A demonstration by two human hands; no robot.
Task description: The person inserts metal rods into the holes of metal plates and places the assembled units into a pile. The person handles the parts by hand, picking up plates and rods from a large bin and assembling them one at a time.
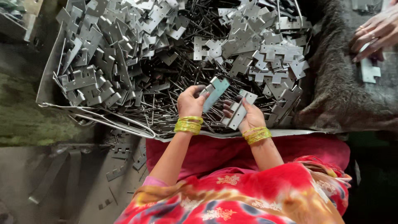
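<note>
Head view: two hands sorting hinge plates over a heap of metal parts.

Left hand (190,101), grip clenched on a flat hinge plate (215,92) held tilted, just above the near edge of the heap (166,49). Right hand (245,116), grip clenched on a second hinge plate (238,110), just beside the first; contact between the two plates cannot be told. Thin metal pins (182,99) lie under the heap's plates, mostly buried. Right of the heap, another person's hand (375,31), cut off by the frame edge, rests on a dark cloth (344,91) beside a lone plate (369,70).
</note>
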